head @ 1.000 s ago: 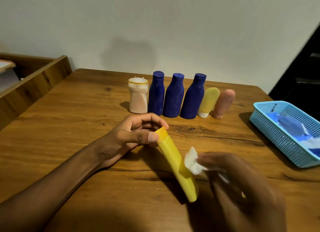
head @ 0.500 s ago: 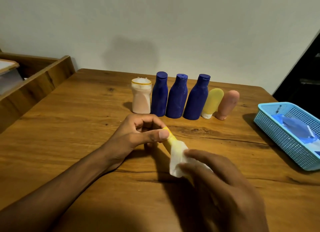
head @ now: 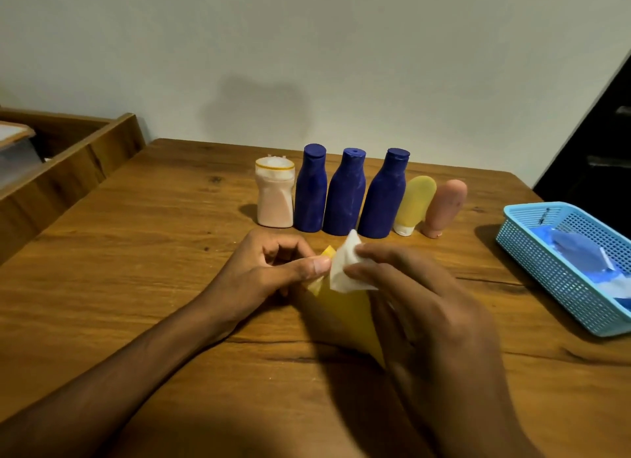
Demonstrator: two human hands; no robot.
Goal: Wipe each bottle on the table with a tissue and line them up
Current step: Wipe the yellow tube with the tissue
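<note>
A yellow tube bottle lies slanted over the table's middle, its far end pinched by my left hand. My right hand presses a white tissue against the bottle's upper end, and covers part of its lower body. Behind them a row stands near the far edge: a pale pink bottle, three dark blue bottles, a light yellow tube and a pink tube, both cap down.
A light blue plastic basket with blue and white items sits at the table's right edge. A wooden ledge runs along the left, with a clear box behind it. The wooden table ends at a pale wall.
My right hand has slid the tissue up the yellow bottle, from near its lower end to the top end by my left thumb. My left hand kept its hold.
</note>
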